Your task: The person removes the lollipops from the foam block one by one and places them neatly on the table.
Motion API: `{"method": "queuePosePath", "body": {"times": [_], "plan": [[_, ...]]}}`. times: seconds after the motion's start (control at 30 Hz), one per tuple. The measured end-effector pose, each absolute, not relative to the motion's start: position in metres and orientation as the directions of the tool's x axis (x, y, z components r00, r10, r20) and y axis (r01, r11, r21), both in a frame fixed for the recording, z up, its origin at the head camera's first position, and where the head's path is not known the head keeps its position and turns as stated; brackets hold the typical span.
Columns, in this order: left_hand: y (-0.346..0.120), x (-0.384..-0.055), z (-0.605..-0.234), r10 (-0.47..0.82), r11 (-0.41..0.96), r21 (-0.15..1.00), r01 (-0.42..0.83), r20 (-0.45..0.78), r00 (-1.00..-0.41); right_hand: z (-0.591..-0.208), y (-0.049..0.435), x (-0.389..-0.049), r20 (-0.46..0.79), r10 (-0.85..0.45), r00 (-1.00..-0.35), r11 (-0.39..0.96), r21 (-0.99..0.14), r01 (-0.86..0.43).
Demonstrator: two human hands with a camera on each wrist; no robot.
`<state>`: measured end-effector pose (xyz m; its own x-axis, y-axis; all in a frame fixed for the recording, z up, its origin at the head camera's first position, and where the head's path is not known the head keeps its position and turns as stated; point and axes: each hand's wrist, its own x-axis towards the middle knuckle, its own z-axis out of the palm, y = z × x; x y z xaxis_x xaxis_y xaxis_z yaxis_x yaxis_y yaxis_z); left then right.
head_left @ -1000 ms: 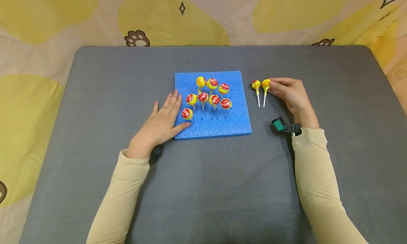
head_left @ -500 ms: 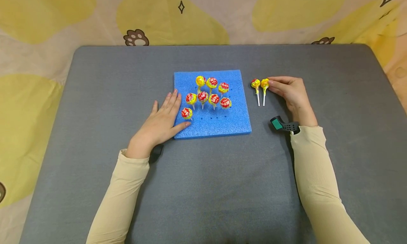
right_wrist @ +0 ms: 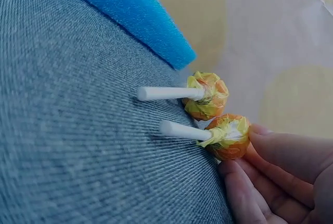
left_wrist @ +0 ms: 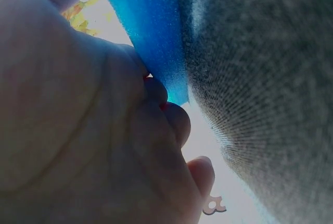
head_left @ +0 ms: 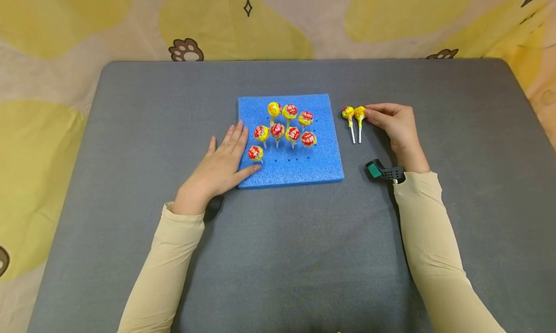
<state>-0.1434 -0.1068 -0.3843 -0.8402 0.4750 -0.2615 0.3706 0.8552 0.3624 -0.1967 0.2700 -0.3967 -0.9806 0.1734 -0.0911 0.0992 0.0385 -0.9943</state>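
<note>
My left hand (head_left: 220, 171) lies with fairly straight fingers along the left edge of a blue foam board (head_left: 321, 171); its thumb rests over the front left corner. Several wrapped lollipops stand in the board, sticks down, in three rows. The front row holds a single lollipop (head_left: 255, 153), near my left thumb. Right of the board, two lollipops lie on the table side by side, sticks toward me. My right hand (head_left: 397, 130) pinches the candy head of the right-hand lollipop (right_wrist: 229, 136) between thumb and fingers. Its neighbour, the left lollipop (right_wrist: 207, 96), lies close against it.
Small holes (head_left: 297, 159) show in the board's front part. The grey table (head_left: 304, 256) ends at a patterned yellow and cream cloth (head_left: 391, 14) behind. A black wrist device (head_left: 384, 171) sits at my right wrist, near the tabletop.
My right hand has shifted slightly left with the lollipop it pinches, and the gap between the two loose lollipops has narrowed. The left hand stays at the board.
</note>
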Motion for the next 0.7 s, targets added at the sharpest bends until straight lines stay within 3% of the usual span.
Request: {"method": "queuePosePath", "body": {"times": [0.23,0.7], "plan": [[-0.1070,-0.1441,-0.3855,0.475,0.856,0.360,0.372,-0.261,-0.840,-0.3950,0.2703,-0.1955,-0.114,0.185,-0.976,0.017,-0.993,0.119],[-0.1065,-0.1436,-0.3849,0.470,0.858,0.361,0.365,-0.265,-0.842,-0.3940,0.2714,-0.1928,-0.110,0.255,-0.961,-0.169,-0.983,0.068]]}}
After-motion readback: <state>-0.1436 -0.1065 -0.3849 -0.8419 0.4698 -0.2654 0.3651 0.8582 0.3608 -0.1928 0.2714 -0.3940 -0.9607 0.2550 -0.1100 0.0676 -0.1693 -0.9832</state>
